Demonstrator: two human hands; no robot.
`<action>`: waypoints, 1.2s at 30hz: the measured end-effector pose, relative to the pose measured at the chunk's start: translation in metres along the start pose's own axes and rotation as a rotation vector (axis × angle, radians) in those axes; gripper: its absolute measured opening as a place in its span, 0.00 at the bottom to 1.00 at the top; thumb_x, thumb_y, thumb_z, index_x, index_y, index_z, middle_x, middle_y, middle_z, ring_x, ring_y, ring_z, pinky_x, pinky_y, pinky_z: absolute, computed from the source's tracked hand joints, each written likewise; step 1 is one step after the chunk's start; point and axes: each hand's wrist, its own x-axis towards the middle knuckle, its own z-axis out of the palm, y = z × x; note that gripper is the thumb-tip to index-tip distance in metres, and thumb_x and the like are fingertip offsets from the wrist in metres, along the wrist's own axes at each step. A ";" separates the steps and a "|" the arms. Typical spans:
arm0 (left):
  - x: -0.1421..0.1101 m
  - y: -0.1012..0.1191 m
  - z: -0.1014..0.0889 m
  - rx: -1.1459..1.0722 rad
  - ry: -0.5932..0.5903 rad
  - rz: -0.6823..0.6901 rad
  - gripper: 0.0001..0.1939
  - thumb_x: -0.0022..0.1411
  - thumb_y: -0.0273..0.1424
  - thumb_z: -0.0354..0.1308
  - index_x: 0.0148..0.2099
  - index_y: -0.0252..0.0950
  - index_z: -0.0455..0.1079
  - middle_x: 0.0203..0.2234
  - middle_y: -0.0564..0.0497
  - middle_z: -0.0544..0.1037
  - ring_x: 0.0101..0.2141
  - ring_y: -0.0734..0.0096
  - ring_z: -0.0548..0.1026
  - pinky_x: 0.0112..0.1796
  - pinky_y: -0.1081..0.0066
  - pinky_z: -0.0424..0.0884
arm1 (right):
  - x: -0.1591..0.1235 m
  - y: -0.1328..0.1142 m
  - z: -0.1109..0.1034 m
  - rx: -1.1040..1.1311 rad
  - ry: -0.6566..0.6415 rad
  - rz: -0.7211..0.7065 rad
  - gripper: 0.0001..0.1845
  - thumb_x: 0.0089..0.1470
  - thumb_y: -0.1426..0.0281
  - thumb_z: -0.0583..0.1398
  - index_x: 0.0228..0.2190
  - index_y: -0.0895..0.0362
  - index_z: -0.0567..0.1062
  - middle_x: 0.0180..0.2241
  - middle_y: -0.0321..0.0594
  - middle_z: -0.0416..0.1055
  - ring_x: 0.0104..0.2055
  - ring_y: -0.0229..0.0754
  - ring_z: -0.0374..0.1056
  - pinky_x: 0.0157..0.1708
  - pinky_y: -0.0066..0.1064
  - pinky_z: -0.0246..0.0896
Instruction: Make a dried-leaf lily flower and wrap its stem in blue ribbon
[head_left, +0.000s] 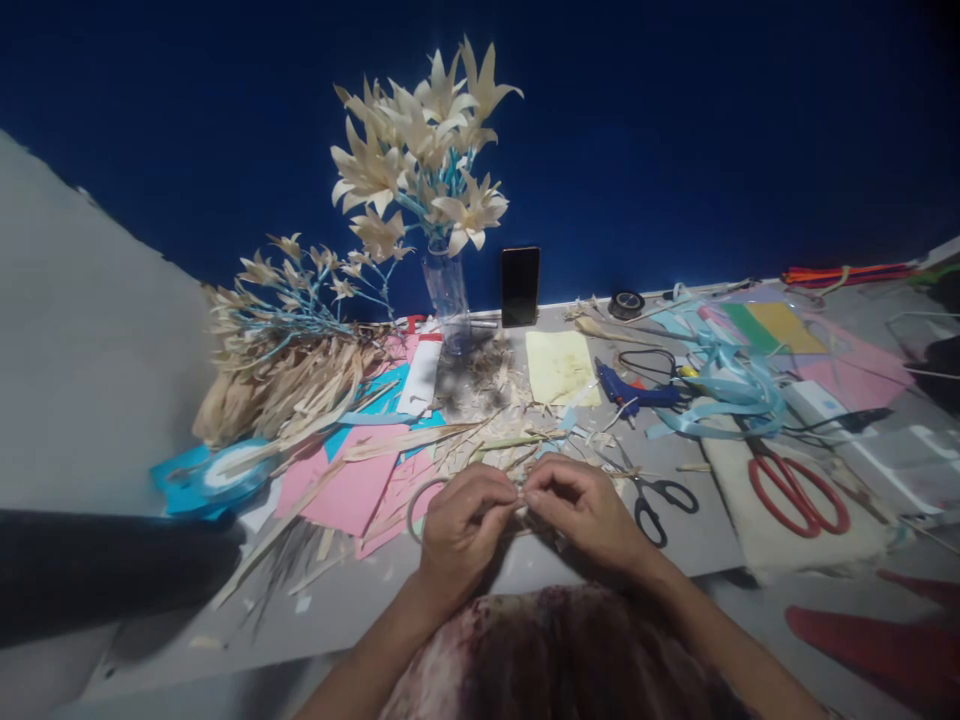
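My left hand (466,525) and my right hand (583,508) meet fingertip to fingertip above the front of the table. Both are closed in a pinch, and the small pale thing between them is mostly hidden by the fingers. Just beyond them lie dry husk strips (510,440) and shavings. Black-handled scissors (651,505) rest to the right of my right hand. Beside my left hand, part of a round pale loop (416,508) shows. Pink paper sheets (356,480) spread out to the left.
Husk flowers stand in a glass vase (448,300) before the blue wall, near an upright phone (520,287). A blue glue gun (637,392), light blue ribbon (739,395) and red-handled scissors (799,492) lie at right. Dried husks (277,390) are piled at left.
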 end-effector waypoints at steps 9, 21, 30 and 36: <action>-0.007 -0.007 0.010 -0.733 0.078 -0.905 0.19 0.50 0.34 0.74 0.45 0.38 0.77 0.33 0.50 0.78 0.31 0.70 0.75 0.35 0.71 0.71 | 0.003 0.008 0.014 -0.079 0.240 -0.172 0.06 0.59 0.71 0.60 0.29 0.55 0.75 0.29 0.38 0.71 0.32 0.41 0.68 0.30 0.30 0.61; 0.003 0.000 0.025 -0.895 0.186 -0.929 0.20 0.51 0.42 0.74 0.42 0.33 0.82 0.22 0.54 0.71 0.28 0.74 0.70 0.34 0.73 0.68 | 0.006 0.006 0.027 -0.158 0.289 -0.164 0.10 0.61 0.70 0.59 0.27 0.54 0.74 0.26 0.37 0.71 0.29 0.40 0.67 0.30 0.31 0.60; 0.006 -0.008 0.025 -1.014 0.266 -0.976 0.18 0.42 0.36 0.79 0.33 0.31 0.79 0.20 0.56 0.68 0.24 0.79 0.64 0.27 0.78 0.62 | 0.008 0.007 0.029 0.105 0.214 0.008 0.11 0.59 0.67 0.61 0.25 0.56 0.74 0.26 0.37 0.73 0.27 0.39 0.70 0.29 0.29 0.63; 0.007 -0.008 0.024 -1.036 0.221 -0.977 0.18 0.44 0.35 0.79 0.28 0.32 0.73 0.21 0.57 0.66 0.24 0.79 0.63 0.27 0.78 0.62 | 0.008 0.009 0.029 0.268 0.112 0.114 0.13 0.59 0.62 0.61 0.27 0.56 0.75 0.26 0.37 0.74 0.29 0.40 0.71 0.31 0.30 0.65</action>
